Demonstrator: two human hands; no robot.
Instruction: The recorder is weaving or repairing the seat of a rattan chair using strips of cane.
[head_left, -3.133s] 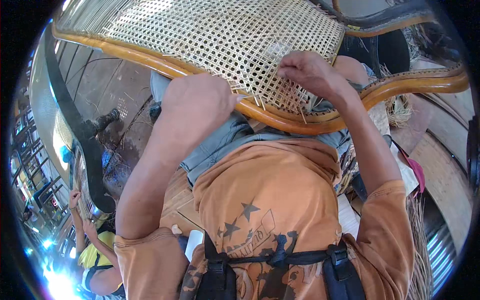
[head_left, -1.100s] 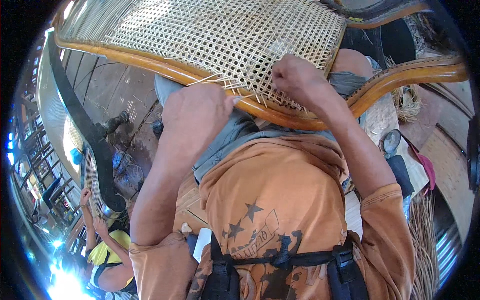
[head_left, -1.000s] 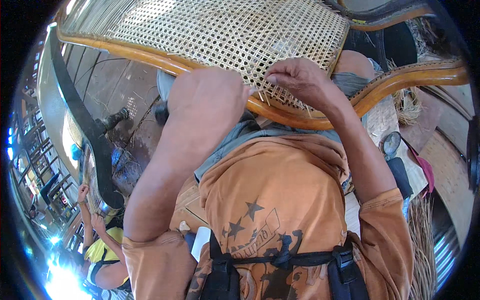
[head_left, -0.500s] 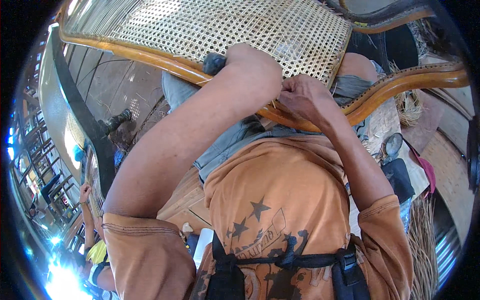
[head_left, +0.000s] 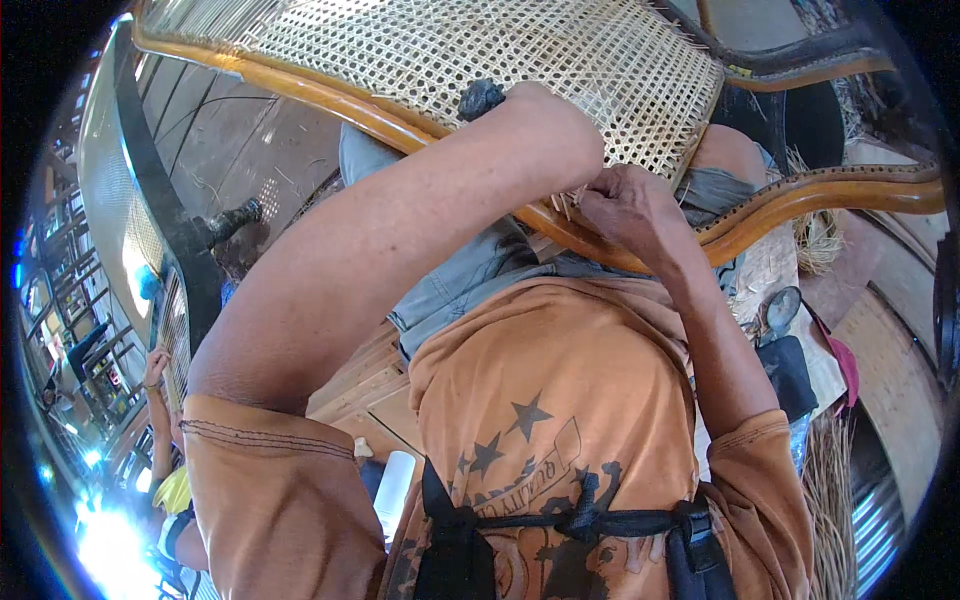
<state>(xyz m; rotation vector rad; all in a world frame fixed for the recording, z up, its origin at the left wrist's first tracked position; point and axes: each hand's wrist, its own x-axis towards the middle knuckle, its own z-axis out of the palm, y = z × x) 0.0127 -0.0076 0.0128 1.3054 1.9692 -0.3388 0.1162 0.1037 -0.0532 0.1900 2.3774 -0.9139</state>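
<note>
Plank floor (head_left: 240, 150) shows well to the left of both hands, and beside it stands a dark-framed panel (head_left: 110, 200), with the hand of another person (head_left: 157, 365) at its lower part. Nearer, the woven cane panel (head_left: 400, 60) lies just under and beyond the person's hands, its varnished wooden frame (head_left: 300, 87) passing over the legs (head_left: 440, 275). The left hand (head_left: 555, 122) is closed on a dark knob (head_left: 482, 98), which sticks out on its left side; its fingers are turned away, so I cannot tell what is at their tips. The right hand (head_left: 635, 210) is just beside it, at the near edge of the cane, with fingers bent and narrow; whether they pinch a strand, I cannot tell. Some loose cane ends (head_left: 565, 205) stand out at the frame between the hands. In my judgement, the main danger is for the right fingers: if the knob belongs to a pointed tool, a slip could prick them, because the hands are so close and the left one hides the place. A dry strand could also split, if it is pulled too sharply over the edge. And because the frame seems to rest on the legs, a movement of them could tilt the panel away from the fingers.
</note>
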